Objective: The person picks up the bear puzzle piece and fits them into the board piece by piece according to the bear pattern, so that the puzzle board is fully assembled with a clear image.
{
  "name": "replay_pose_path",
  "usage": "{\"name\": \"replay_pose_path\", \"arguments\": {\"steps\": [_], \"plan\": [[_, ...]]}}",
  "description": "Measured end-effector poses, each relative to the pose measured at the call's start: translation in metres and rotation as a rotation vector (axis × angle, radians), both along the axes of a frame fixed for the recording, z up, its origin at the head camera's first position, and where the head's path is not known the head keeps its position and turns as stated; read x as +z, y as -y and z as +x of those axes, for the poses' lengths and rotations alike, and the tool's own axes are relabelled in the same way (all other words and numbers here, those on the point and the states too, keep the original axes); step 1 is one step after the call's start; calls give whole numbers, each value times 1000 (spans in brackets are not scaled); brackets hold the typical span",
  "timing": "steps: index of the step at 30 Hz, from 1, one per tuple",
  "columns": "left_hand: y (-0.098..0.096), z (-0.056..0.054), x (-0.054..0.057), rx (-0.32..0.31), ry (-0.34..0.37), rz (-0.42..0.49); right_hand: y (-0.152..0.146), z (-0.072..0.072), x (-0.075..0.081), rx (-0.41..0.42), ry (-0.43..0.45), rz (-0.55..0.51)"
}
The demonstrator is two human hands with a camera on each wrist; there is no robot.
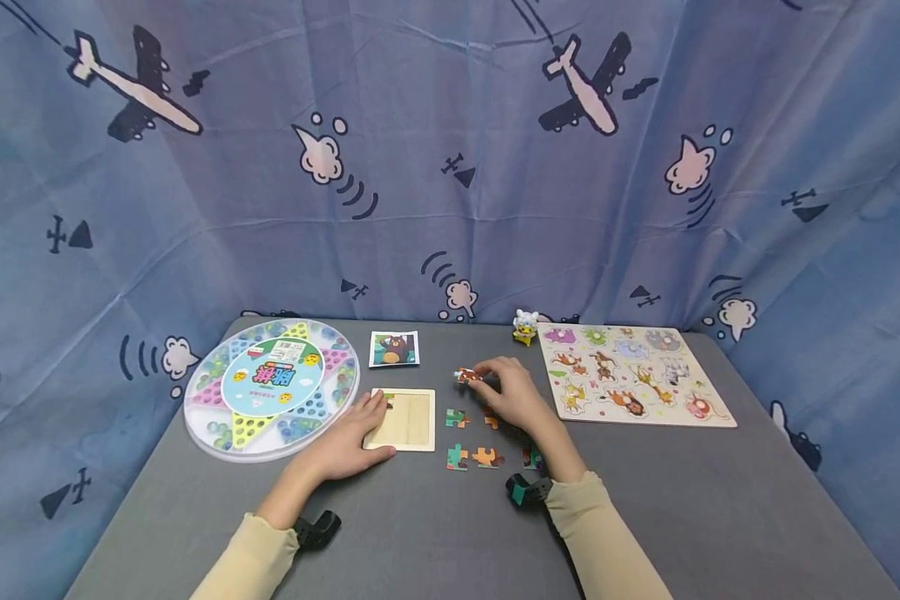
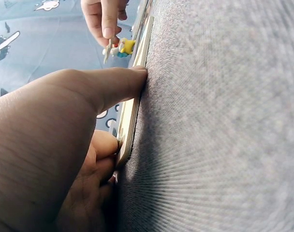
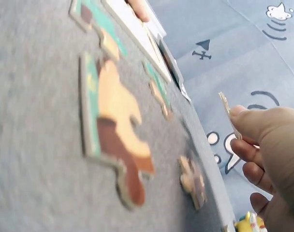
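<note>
My right hand (image 1: 512,393) pinches a reddish-brown jigsaw piece (image 1: 465,377) between thumb and fingers, raised above the table. In the right wrist view that piece (image 3: 225,107) shows edge-on. My left hand (image 1: 351,435) rests on the left side of a square wooden puzzle tray (image 1: 412,447), its straight thumb touching the near edge. A small green patch (image 1: 389,402) shows in the tray's far left corner by the fingertips. Several loose pieces lie right of the tray, among them a green one (image 1: 457,457) and an orange one (image 1: 487,457); some are partly under my right hand.
A picture card (image 1: 394,349) showing a bear lies behind the tray. To the left sits a round Chinese checkers board (image 1: 270,375). At the right is a wooden animal peg board (image 1: 630,375), with a small yellow-and-white figurine (image 1: 525,327) beside it. A patterned curtain (image 1: 450,167) hangs behind.
</note>
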State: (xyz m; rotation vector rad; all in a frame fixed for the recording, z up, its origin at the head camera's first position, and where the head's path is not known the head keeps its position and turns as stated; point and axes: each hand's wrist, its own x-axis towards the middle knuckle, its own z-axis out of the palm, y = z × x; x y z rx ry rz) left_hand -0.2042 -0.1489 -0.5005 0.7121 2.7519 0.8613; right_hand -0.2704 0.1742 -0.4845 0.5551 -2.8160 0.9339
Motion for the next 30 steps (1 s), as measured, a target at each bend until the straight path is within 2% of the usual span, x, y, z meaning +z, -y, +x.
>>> {"name": "replay_pose_path", "arguments": {"steps": [6, 13, 17, 24, 30], "plan": [[-2, 1, 2, -3, 2, 7, 11, 6, 7, -8, 13, -1], [-1, -1, -1, 1, -2, 7, 32, 11, 13, 22, 17, -16], [1, -1, -3, 12, 3, -11, 48, 10, 11, 61, 1, -3], [2, 0, -3, 15, 8, 22, 75, 9, 7, 132, -4, 0], [1, -1, -3, 13, 4, 14, 91, 11, -2, 164, 15, 28]]}}
